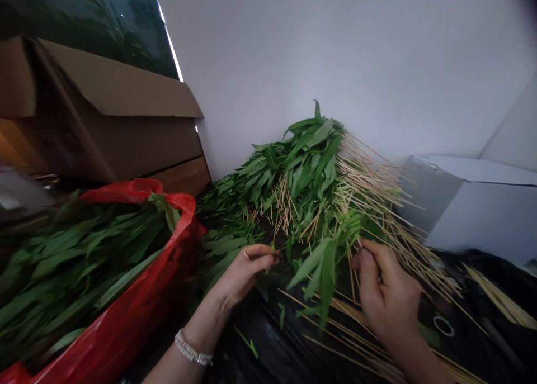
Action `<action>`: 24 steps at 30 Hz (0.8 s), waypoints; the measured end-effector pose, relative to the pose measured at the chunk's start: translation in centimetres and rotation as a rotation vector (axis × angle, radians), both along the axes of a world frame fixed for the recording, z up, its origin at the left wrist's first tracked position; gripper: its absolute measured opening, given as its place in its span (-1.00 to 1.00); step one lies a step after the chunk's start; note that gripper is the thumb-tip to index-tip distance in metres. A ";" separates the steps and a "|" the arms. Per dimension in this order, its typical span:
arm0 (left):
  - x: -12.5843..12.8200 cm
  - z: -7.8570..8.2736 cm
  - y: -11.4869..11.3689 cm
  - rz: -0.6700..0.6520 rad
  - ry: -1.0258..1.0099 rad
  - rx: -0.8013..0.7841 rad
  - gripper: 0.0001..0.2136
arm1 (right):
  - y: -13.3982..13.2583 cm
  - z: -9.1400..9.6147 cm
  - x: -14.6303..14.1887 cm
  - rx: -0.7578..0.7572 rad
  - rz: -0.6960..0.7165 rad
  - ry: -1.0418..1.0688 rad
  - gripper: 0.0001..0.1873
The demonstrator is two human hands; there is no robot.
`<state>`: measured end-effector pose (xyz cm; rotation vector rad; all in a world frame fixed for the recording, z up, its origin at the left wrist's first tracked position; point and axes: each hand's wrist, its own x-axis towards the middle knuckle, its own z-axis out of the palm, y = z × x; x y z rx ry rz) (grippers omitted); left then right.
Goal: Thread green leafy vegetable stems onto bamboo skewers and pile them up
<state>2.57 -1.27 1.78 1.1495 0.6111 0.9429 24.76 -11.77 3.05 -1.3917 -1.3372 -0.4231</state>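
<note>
My left hand (251,264), with a beaded bracelet on the wrist, pinches a small green leaf piece (272,248) between thumb and fingertips. My right hand (384,286) is closed on a thin wooden skewer (352,275); folded green leaves (327,261) hang at its upper end, just left of the fingers. Behind both hands rises a heap of leaf-bearing skewers (314,149), bare stick ends pointing right and forward. Loose wooden skewers (344,311) lie below the right hand on black plastic sheeting (268,350). Loose long leaves (222,250) lie behind the left hand.
On the left stands a red plastic bag (168,272) filled with long green leaves (84,255). Beyond it is an open cardboard box (126,143). A white box (482,211) sits at the right, against the white wall (314,48). A ring-shaped object (443,326) lies near my right wrist.
</note>
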 end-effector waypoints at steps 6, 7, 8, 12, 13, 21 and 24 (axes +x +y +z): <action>0.6 -0.5 0.2 0.065 -0.024 -0.151 -0.74 | 0.4 -1.8 -2.0 -0.101 0.273 -0.205 -0.78; 0.7 -0.5 0.2 0.057 -0.030 -0.161 -0.74 | 0.5 -2.1 -2.3 -0.123 0.294 -0.236 -0.77; 0.7 -0.5 0.2 0.054 -0.038 -0.169 -0.75 | 0.5 -2.3 -2.6 -0.150 0.301 -0.262 -0.75; 0.5 -0.6 0.3 0.061 -0.069 -0.149 -0.68 | 0.6 -3.0 -3.2 -0.245 0.268 -0.318 -0.71; 0.5 -0.6 0.3 0.051 -0.071 -0.133 -0.66 | 0.6 -3.1 -3.3 -0.257 0.259 -0.326 -0.70; 0.5 -0.4 0.0 0.018 -0.062 -0.139 -0.68 | 0.7 -3.4 -3.3 -0.303 0.211 -0.353 -0.69; 0.7 -0.6 0.1 0.044 -0.082 -0.122 -0.73 | 0.7 -3.5 -3.4 -0.315 0.215 -0.368 -0.69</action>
